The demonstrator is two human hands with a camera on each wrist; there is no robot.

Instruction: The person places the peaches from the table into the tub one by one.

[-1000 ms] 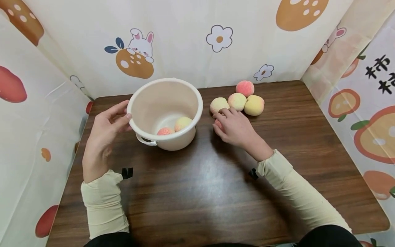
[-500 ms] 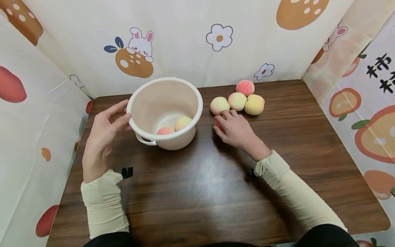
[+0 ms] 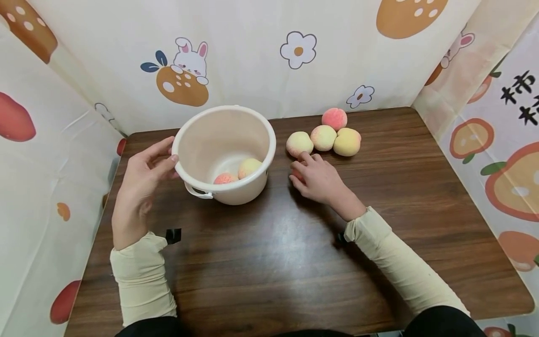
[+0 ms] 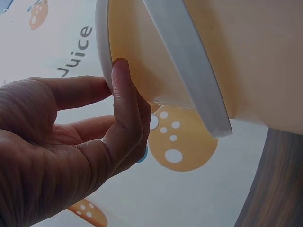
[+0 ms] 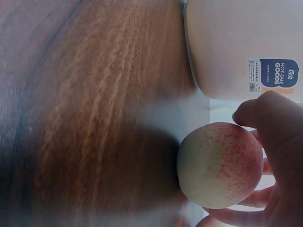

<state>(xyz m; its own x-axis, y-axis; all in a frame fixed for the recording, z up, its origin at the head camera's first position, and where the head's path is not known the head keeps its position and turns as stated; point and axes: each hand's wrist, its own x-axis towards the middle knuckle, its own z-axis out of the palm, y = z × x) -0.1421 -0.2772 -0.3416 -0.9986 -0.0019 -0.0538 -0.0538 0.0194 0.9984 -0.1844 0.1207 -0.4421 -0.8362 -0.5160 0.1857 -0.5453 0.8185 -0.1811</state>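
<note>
My left hand point(image 3: 141, 180) pinches the left rim of a cream plastic bucket point(image 3: 248, 191) between thumb and fingers; the left wrist view shows the thumb on one side of the rim point(image 4: 102, 42). Inside the bucket lie a pinkish peach point(image 3: 225, 179) and a yellow peach point(image 3: 249, 167). To the right of the bucket, my right hand point(image 3: 322, 180) holds another peach point(image 5: 220, 165), its fingers curled around it close over the table. That peach is pale with red speckles in the right wrist view; from the head it is mostly hidden under the fingers.
Just behind my right hand sit a pale peach point(image 3: 299, 143), a yellowish peach point(image 3: 323, 138), a yellow peach point(image 3: 347, 142) and a red-pink peach point(image 3: 334, 119). A white bucket handle point(image 3: 199, 193) hangs at the front left. Printed curtains point(image 3: 244, 56) border the wooden table point(image 3: 269, 276).
My right hand has shifted slightly left and toward me with the peach, drawing a little away from the group behind. The left hand and the bucket have stayed in place.
</note>
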